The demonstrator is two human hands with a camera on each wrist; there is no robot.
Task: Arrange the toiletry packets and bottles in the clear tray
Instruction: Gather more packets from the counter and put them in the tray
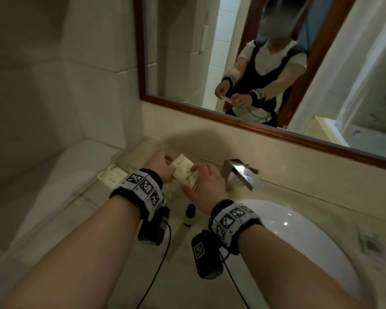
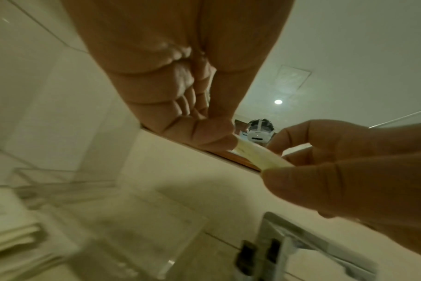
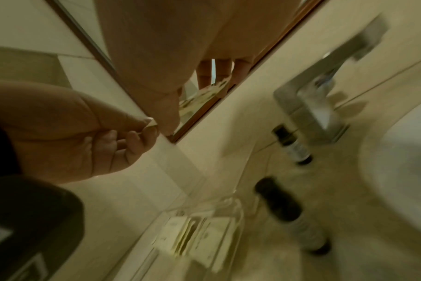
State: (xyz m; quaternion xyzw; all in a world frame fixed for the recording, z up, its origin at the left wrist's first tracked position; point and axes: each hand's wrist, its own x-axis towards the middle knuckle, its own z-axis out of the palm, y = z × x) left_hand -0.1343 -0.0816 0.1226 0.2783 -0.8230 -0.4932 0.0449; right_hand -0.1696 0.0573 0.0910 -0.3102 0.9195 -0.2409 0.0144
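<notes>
You hold one cream toiletry packet [image 1: 185, 172] in the air between both hands, above the clear tray [image 1: 129, 152] at the far left of the counter [image 1: 299, 197]. Your left hand [image 1: 161, 167] pinches its far-left end, fingers [image 2: 214, 140] clamped on the edge; your right hand [image 1: 206, 186] grips its near-right end, thumb and fingers closed on it. The packet's long axis runs from far left to near right, its printed face turned up.

More cream packets [image 1: 112, 175] lie flat in the tray's left part. Two small dark-capped bottles [image 3: 291, 144] lie on the counter just right of the tray, near the chrome faucet [image 1: 239, 175]. The white basin [image 1: 299, 230] sits to the right. The counter is pale beige stone, with tiled walls on the left and a wood-framed mirror [image 1: 232, 121] behind.
</notes>
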